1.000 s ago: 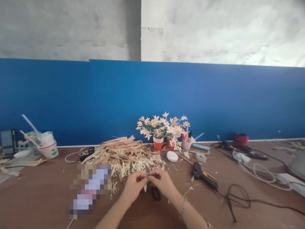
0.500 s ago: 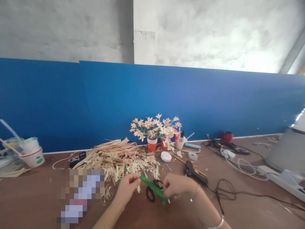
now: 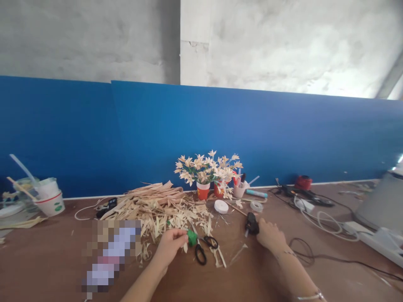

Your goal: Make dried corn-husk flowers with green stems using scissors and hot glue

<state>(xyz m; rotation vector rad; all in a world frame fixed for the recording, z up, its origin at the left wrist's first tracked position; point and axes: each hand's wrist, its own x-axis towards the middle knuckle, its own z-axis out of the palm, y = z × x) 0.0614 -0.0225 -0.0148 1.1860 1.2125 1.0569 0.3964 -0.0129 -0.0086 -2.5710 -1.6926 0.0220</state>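
Note:
My left hand (image 3: pixel 172 244) is closed, pinching one end of a green strip (image 3: pixel 192 238) between thumb and fingertips; the strip looks bunched up. Beside it on the table lie scissors (image 3: pixel 200 254) with black handles, their blades pointing away from me into pale scraps. Off to the right, my right hand (image 3: pixel 272 237) is closed round a black hot glue gun (image 3: pixel 252 223), whose nozzle points toward me. The grip is partly hidden behind the back of the hand. Thin pale shreds (image 3: pixel 219 256) lie between the two hands.
A heap of dried husk strips (image 3: pixel 157 205) spreads at the back. Behind stand pale artificial flowers (image 3: pixel 208 165) in red cups (image 3: pixel 203 193), with a white round lid (image 3: pixel 221 206) and a tape roll (image 3: pixel 256 206) nearby. Cables and a power strip (image 3: pixel 371 243) lie right; a paper cup (image 3: pixel 50 203) stands left.
My right hand has let go of the green strip, moved right and taken hold of the hot glue gun, turning it. The strip, stretched between both hands before, now hangs bunched from my left hand.

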